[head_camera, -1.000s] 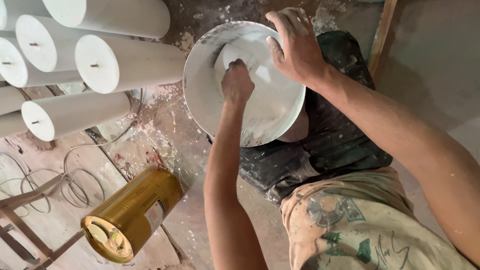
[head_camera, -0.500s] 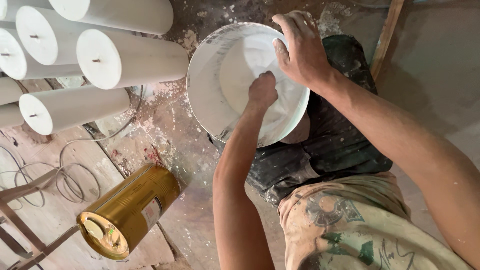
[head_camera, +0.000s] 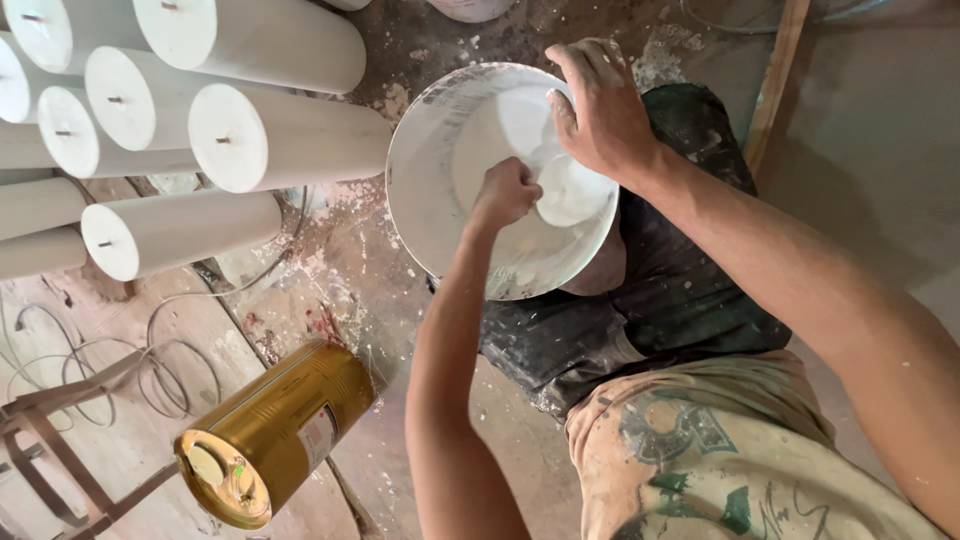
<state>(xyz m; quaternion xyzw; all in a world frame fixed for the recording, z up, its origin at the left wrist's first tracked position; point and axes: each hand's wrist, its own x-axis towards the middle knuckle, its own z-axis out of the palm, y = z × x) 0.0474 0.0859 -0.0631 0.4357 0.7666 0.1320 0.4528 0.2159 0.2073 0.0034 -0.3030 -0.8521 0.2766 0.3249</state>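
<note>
Left fingers: curled into a loose fist on the left hand (head_camera: 505, 192), pressed against the inside of the white disc (head_camera: 450, 150); whether they pinch anything I cannot tell.
Right fingers: spread wide on the right hand (head_camera: 600, 115), draped over the disc's far right rim, thumb on the inner face, gripping it.
Disc: round, white, shallow like a dish, tilted on the person's lap at the middle of the scene, its lower edge resting on the dark trousers (head_camera: 680, 300); a smaller white round part (head_camera: 575, 195) sits in its right half, just beside both hands.
Arms: both bare, the left rising from the near edge, the right coming in from the near right.
Shirt: pale, paint-stained shirt (head_camera: 720, 460), near right.
Cylinders: white cylinders (head_camera: 270, 135) stacked on their sides at far left, each flat end with a small pin at its centre.
Can: a gold can (head_camera: 275, 430) lies tilted at near left, well apart from the disc.
Wire: thin wire loops (head_camera: 150, 350) on the floor (head_camera: 350, 270), left of the can.
Floor: dusty, flecked with white.
Plank: a wooden plank (head_camera: 775, 80) leans at far right.
</note>
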